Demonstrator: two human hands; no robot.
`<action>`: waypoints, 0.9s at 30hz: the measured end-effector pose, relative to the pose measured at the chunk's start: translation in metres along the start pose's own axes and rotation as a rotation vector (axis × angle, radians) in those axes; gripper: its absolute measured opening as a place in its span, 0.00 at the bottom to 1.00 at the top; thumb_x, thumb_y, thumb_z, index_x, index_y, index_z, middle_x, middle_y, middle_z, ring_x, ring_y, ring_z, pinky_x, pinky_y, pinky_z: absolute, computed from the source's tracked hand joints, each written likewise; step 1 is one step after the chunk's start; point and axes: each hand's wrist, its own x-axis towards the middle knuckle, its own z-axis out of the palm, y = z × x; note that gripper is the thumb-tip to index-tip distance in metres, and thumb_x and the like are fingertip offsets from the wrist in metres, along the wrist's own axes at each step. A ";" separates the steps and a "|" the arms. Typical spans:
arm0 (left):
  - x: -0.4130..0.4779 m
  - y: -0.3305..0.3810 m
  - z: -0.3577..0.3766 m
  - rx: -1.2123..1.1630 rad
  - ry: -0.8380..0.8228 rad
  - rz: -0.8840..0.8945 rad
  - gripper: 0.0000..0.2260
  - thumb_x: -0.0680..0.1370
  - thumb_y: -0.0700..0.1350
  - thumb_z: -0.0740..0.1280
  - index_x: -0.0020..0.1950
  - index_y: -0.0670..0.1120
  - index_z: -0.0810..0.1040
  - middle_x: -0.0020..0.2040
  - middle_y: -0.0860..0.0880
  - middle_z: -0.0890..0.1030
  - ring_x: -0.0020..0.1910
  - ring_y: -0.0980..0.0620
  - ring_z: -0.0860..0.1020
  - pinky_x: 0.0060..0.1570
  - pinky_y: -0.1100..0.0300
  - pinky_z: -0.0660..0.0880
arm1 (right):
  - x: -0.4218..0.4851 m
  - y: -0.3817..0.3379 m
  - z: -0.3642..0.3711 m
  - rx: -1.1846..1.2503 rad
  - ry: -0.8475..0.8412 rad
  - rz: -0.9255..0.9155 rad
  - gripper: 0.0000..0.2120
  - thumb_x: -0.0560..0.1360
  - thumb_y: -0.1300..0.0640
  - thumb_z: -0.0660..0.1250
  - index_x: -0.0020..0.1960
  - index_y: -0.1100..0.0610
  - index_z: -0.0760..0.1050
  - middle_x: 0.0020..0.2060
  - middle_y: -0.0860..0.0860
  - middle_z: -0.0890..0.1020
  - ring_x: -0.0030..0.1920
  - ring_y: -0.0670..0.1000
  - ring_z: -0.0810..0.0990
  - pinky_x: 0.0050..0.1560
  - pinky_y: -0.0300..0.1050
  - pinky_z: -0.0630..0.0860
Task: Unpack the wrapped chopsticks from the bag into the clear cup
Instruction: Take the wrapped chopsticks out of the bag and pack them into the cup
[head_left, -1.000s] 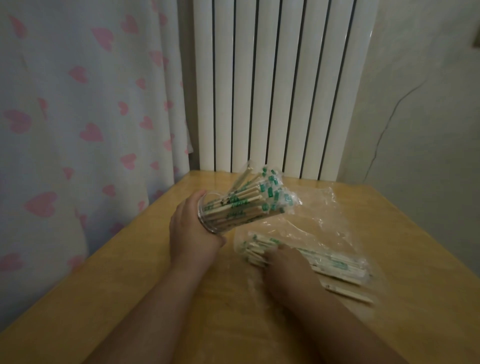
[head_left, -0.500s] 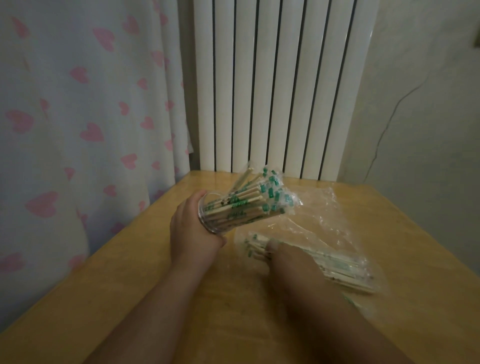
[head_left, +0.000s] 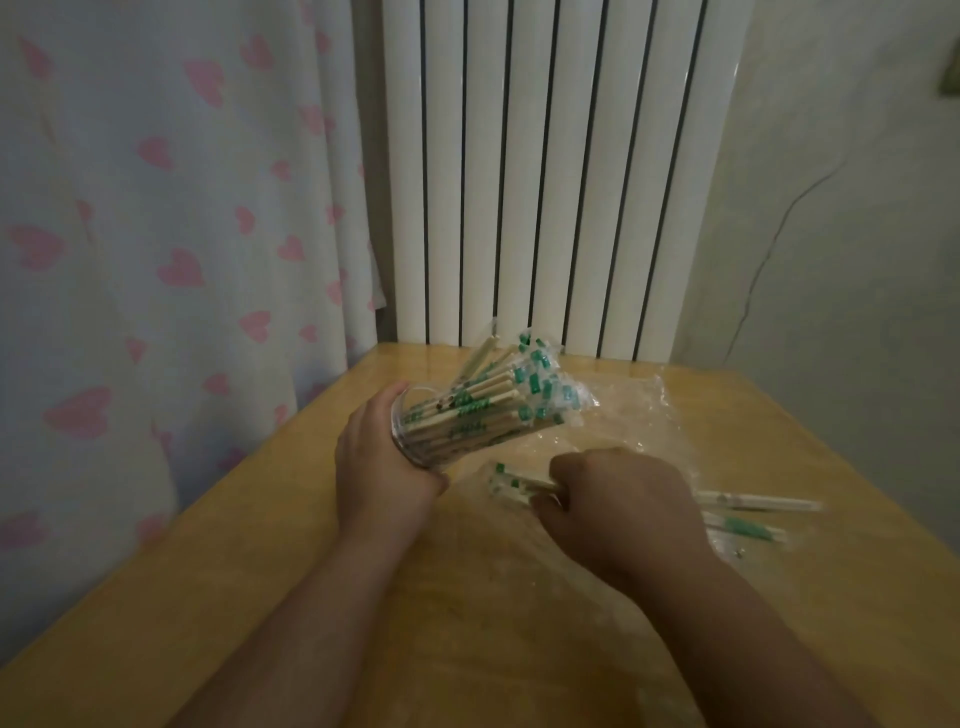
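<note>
Above wooden surface (head_left: 249, 582), left grip (head_left: 382, 462) wraps tilted clear cup (head_left: 413, 434), already crammed with wrapped chopsticks (head_left: 501, 410). Right grip (head_left: 623, 499) clenches small bundle (head_left: 511, 483) at crumpled bag (head_left: 649, 415), just beside cup. Loose pairs (head_left: 753, 503) lie at right. Judgement: mostly done; bundle and stragglers remain.

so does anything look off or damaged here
A crack runs down the wall on the right. The clear cup is tilted over in the left hand, its chopsticks fanning out, and stray wrapped chopsticks lie past the right hand.
</note>
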 end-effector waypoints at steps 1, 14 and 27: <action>0.000 0.000 0.000 -0.005 0.006 -0.006 0.45 0.56 0.39 0.82 0.70 0.55 0.69 0.64 0.52 0.73 0.64 0.47 0.71 0.63 0.48 0.72 | -0.001 0.001 -0.003 -0.015 0.044 0.003 0.13 0.77 0.43 0.58 0.39 0.50 0.70 0.31 0.45 0.72 0.33 0.48 0.73 0.34 0.42 0.71; 0.002 0.000 -0.002 -0.013 0.014 0.020 0.42 0.55 0.35 0.79 0.66 0.54 0.71 0.57 0.58 0.70 0.61 0.47 0.73 0.58 0.53 0.72 | 0.000 0.010 -0.005 0.048 0.523 0.083 0.09 0.75 0.49 0.64 0.45 0.54 0.77 0.37 0.49 0.72 0.27 0.49 0.66 0.25 0.38 0.60; -0.001 0.001 0.001 0.008 -0.050 0.065 0.41 0.57 0.34 0.77 0.66 0.56 0.71 0.58 0.55 0.72 0.61 0.49 0.71 0.58 0.53 0.72 | 0.009 0.020 0.000 0.700 0.910 0.144 0.08 0.78 0.56 0.66 0.54 0.56 0.81 0.45 0.51 0.81 0.45 0.38 0.75 0.45 0.25 0.67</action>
